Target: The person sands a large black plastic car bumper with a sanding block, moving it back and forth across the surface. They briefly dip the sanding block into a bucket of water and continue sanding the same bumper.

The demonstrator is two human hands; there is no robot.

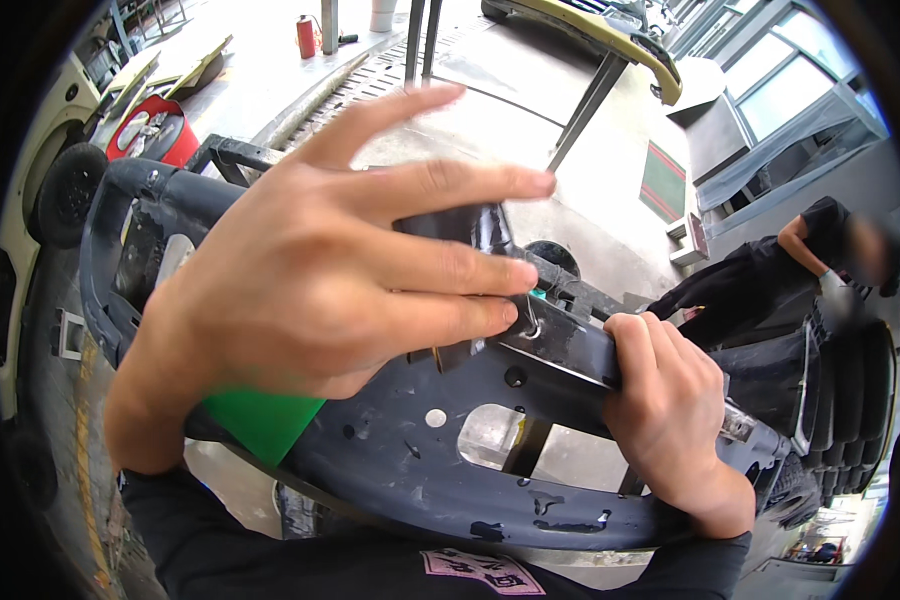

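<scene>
A black car bumper lies across in front of me, with holes, scuffs and a rectangular opening. My left hand is above it, fingers stretched and spread, slightly blurred. Behind those fingers is a glossy black piece; whether the fingertips touch it is hidden. A flat green sheet shows below the left wrist, over the bumper's near side. On the right, my right hand has its fingers wrapped around the bumper's raised edge.
At far left stand a red bin and a car panel. A red extinguisher is farther back. A yellow bumper rests on a stand ahead. Another person bends at the right, near stacked black parts.
</scene>
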